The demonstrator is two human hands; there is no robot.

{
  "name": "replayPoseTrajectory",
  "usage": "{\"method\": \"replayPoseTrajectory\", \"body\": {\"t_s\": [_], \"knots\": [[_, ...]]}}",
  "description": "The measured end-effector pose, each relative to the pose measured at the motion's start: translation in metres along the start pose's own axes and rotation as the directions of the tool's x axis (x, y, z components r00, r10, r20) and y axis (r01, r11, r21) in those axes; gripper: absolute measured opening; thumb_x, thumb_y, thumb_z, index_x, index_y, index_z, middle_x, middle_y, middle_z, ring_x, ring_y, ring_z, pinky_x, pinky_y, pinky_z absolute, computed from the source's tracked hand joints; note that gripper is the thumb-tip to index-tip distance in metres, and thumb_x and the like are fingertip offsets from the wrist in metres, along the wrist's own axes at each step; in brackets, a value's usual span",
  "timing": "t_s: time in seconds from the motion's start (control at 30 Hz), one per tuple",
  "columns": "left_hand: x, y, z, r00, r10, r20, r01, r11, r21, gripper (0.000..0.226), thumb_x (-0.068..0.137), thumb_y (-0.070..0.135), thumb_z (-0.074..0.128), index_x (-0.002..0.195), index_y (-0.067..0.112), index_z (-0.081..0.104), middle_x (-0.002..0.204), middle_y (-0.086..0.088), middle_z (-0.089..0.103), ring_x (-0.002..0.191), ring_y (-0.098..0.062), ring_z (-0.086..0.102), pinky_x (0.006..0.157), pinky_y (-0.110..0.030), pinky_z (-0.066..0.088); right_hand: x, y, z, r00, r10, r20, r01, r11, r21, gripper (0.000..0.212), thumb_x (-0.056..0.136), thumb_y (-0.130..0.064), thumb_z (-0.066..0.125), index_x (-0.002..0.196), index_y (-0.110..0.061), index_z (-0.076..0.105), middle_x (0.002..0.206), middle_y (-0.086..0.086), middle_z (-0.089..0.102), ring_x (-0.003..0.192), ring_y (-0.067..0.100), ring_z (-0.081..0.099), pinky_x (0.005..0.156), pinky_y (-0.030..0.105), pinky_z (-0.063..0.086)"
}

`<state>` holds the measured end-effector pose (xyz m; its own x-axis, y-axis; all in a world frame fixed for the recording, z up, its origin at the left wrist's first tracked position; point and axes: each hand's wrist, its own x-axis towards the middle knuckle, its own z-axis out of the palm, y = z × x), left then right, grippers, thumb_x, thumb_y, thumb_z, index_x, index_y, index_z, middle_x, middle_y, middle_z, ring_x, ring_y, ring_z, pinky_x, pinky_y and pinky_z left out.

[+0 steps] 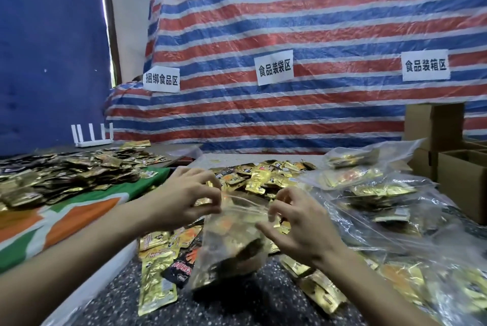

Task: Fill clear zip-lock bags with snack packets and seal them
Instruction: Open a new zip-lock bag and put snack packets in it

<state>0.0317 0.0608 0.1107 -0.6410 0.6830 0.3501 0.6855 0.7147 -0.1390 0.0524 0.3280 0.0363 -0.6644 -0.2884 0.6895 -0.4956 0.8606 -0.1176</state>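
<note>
Gripping the bag (232,244) by its top edge, mouth up, just above the desk (237,299). Left hand (189,196) curled, fingertips and thumb pinching the left end of the zip strip (245,203). Right hand (297,223) likewise curled at the right end, one finger stretched along the plastic. Held from both ends to pull the strip taut and straight, probably ready for pressing shut. Hung upright to keep the contents sunk to the bottom, away from the seal. Blurred lower down, so no telling how full.

Packets (263,175) heaped just behind, within easy reach for filling; a few more lying flat under and beside the bag. Filled bags (369,188) piled to the right, next to open boxes (461,175), likely for packing afterwards. Another heap (66,175) kept apart on the left, on a green and orange cloth (87,209).
</note>
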Motion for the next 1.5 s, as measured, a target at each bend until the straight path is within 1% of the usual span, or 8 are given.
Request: {"method": "replayPoseTrajectory", "body": {"t_s": [0.1, 0.33, 0.47, 0.6, 0.8, 0.93, 1.23, 1.5], "knots": [[0.0, -0.007, -0.008, 0.994, 0.015, -0.106, -0.014, 1.0, 0.008, 0.023, 0.091, 0.052, 0.056, 0.097, 0.036, 0.071, 0.128, 0.012, 0.053, 0.12, -0.007, 0.042, 0.103, -0.034, 0.032, 0.012, 0.001, -0.027, 0.985, -0.013, 0.172, 0.026, 0.997, -0.073, 0.036, 0.081, -0.07, 0.055, 0.074, -0.035, 0.054, 0.102, -0.016, 0.048, 0.094, 0.004, 0.048, 0.083, 0.029, 0.048], [-0.007, -0.006, -0.026, 0.989, -0.115, -0.089, 0.09, 0.966, -0.242, 0.005, 0.087, 0.031, 0.071, 0.089, 0.027, 0.075, 0.088, 0.02, 0.063, 0.08, 0.006, 0.058, 0.078, -0.029, 0.055, 0.034, -0.002, -0.083, 0.861, 0.026, 0.508, -0.103, 0.987, 0.125, 0.016, 0.089, -0.039, 0.07, 0.084, -0.025, 0.064, 0.094, -0.009, 0.065, 0.088, 0.003, 0.061, 0.078, 0.021, 0.054], [-0.011, 0.003, -0.032, 0.968, -0.18, -0.173, 0.104, 0.921, -0.376, 0.015, 0.08, 0.011, 0.079, 0.085, 0.024, 0.076, 0.078, 0.012, 0.07, 0.071, 0.002, 0.066, 0.068, -0.017, 0.056, 0.032, -0.011, -0.099, 0.883, 0.055, 0.466, -0.148, 0.975, 0.164, 0.01, 0.089, -0.023, 0.072, 0.082, -0.028, 0.066, 0.09, -0.008, 0.069, 0.083, 0.005, 0.066, 0.073, 0.019, 0.056], [-0.016, 0.009, -0.031, 0.905, -0.35, -0.243, 0.15, 0.796, -0.586, 0.023, 0.071, 0.009, 0.087, 0.09, 0.012, 0.073, 0.071, -0.002, 0.073, 0.062, -0.01, 0.069, 0.063, -0.025, 0.059, 0.03, -0.013, -0.114, 0.95, 0.089, 0.301, -0.164, 0.958, 0.234, 0.016, 0.088, -0.014, 0.073, 0.086, -0.03, 0.071, 0.087, -0.014, 0.071, 0.08, -0.001, 0.067, 0.072, 0.016, 0.054], [-0.022, 0.002, -0.019, 0.863, -0.506, -0.008, 0.276, 0.483, -0.831, 0.009, 0.075, 0.007, 0.081, 0.081, 0.003, 0.076, 0.075, -0.009, 0.076, 0.068, -0.018, 0.072, 0.059, -0.02, 0.056, 0.018, -0.002, -0.116, 0.942, 0.188, 0.277, -0.282, 0.891, 0.355, 0.017, 0.088, -0.002, 0.071, 0.097, -0.014, 0.078, 0.087, -0.002, 0.076, 0.081, 0.015, 0.073, 0.076, 0.029, 0.061], [-0.026, 0.006, 0.001, 0.904, -0.419, 0.083, 0.306, 0.497, -0.812, 0.016, 0.079, 0.024, 0.081, 0.09, 0.014, 0.076, 0.087, -0.004, 0.076, 0.076, -0.014, 0.072, 0.067, -0.026, 0.058, 0.012, 0.004, -0.115, 0.924, 0.234, 0.302, -0.356, 0.815, 0.456, 0.02, 0.086, 0.001, 0.07, 0.094, -0.016, 0.077, 0.089, 0.006, 0.075, 0.084, 0.024, 0.072, 0.078, 0.036, 0.062], [-0.017, 0.024, 0.013, 0.87, -0.491, 0.036, 0.158, 0.209, -0.965, 0.02, 0.074, 0.023, 0.078, 0.085, 0.006, 0.077, 0.084, -0.015, 0.075, 0.069, -0.019, 0.067, 0.067, -0.031, 0.055, 0.01, 0.01, -0.112, 0.917, 0.282, 0.283, -0.396, 0.727, 0.561, 0.011, 0.081, -0.001, 0.077, 0.092, -0.005, 0.076, 0.084, 0.011, 0.076, 0.076, 0.024, 0.073, 0.069, 0.029, 0.06], [-0.019, 0.023, 0.022, 0.853, -0.522, -0.005, 0.071, 0.126, -0.989, 0.015, 0.071, 0.022, 0.08, 0.081, 0.011, 0.08, 0.083, -0.015, 0.075, 0.067, -0.02, 0.066, 0.059, -0.026, 0.052, 0.008, 0.008, -0.113, 0.913, 0.29, 0.287, -0.408, 0.685, 0.604, 0.022, 0.084, 0.008, 0.069, 0.095, -0.009, 0.075, 0.091, 0.013, 0.073, 0.076, 0.014, 0.066, 0.069, 0.025, 0.055]]}}
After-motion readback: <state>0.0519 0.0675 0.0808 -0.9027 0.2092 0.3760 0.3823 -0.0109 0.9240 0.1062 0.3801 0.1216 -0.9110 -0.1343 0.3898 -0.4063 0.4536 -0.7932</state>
